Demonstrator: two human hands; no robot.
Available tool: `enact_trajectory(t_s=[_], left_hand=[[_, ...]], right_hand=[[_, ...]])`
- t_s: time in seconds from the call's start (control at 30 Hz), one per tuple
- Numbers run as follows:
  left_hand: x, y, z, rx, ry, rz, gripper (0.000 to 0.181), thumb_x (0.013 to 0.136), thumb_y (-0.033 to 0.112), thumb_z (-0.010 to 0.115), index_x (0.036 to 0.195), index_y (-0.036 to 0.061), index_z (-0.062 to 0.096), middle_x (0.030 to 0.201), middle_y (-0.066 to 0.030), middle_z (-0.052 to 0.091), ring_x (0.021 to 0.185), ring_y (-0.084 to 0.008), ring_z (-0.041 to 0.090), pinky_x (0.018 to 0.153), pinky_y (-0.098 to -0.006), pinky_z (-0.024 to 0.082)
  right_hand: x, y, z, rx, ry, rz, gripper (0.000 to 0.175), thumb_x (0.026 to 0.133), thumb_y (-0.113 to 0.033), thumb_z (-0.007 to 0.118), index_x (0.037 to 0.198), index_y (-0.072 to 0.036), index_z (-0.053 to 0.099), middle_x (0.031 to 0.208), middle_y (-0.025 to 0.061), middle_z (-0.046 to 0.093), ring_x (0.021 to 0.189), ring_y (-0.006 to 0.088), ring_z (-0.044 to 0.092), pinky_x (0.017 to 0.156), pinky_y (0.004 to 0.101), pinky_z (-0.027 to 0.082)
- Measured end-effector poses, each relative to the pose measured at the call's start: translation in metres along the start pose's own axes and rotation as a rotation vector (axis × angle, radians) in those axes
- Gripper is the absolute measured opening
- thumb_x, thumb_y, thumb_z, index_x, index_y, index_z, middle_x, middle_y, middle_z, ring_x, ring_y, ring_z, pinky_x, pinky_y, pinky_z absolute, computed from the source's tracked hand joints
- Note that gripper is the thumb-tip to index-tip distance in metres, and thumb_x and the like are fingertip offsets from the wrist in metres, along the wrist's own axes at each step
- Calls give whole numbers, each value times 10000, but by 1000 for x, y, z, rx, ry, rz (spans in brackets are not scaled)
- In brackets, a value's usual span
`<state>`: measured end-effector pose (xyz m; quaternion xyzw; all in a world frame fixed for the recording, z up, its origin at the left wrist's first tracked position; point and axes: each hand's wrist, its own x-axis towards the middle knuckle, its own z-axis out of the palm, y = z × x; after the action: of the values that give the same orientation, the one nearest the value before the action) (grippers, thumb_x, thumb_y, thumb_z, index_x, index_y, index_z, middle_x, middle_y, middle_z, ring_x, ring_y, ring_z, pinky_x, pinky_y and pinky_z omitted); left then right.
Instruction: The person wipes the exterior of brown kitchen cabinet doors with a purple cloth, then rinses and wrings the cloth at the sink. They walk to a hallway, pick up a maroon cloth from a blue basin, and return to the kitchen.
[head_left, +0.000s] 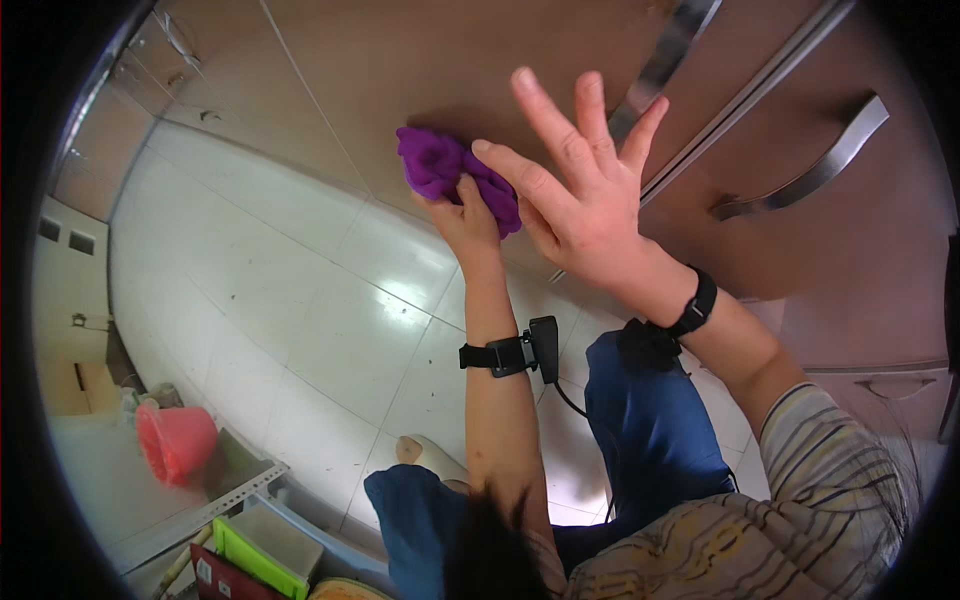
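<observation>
A bunched purple cloth (435, 161) is gripped by my left hand (469, 225), its thumb lying across the folds. The cloth is against or very close to the brown cabinet front (420, 67), low down near the floor. My right hand (581, 180) is raised with its fingers spread and holds nothing. In the picture its index fingertip overlaps the edge of the cloth; whether they touch I cannot tell. Behind those fingers runs a metal cabinet handle (660, 67), partly hidden by them. Each wrist wears a black strap, and a black device (544, 349) sits on the left one.
A second curved metal handle (810, 184) juts from the cabinet at right. White floor tiles (300, 300) stretch to the left. A pink bucket (176, 442) stands at lower left, near a rack with a green bin (259, 559). A cable (570, 401) hangs from the wrist device.
</observation>
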<state>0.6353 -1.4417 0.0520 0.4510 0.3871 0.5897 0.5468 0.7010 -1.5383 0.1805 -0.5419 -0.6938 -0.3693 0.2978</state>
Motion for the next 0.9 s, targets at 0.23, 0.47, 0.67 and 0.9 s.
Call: enact_trajectory(t_s=[0.23,0.47,0.67,0.9], left_hand=[[-1,48,-7,-614,-256,-75,508,1041,305,426,1435,2,318,1380,-138,462,1256,-238,482,1055,-366,399],[36,21,0,-146,-94,274,397,1062,284,381,1383,56,430,1436,-159,390,1285,-288,430,1061,-388,374],[39,-69,-29,378,196,235,364,1033,223,449,1311,-11,473,1367,-195,409,1223,-318,464,1008,-406,416],[12,-89,-50,-244,202,-665,502,998,185,522,1447,80,325,1388,-188,421,1121,-264,573,914,-364,513]], right_hand=[[-17,-2,31,93,-400,-125,644,767,-118,708,1387,-134,533,1529,125,403,1397,351,389,1134,497,308],[-29,-5,84,-126,-155,-104,457,808,-157,602,1263,-111,602,1386,49,531,1228,206,520,943,359,421],[-57,-16,131,-100,-352,-221,451,805,-190,617,1251,-124,606,1338,38,540,1195,201,510,910,339,419],[-87,-34,153,21,-802,-232,382,786,-200,644,1163,-134,641,1247,20,559,1185,181,486,841,329,414]])
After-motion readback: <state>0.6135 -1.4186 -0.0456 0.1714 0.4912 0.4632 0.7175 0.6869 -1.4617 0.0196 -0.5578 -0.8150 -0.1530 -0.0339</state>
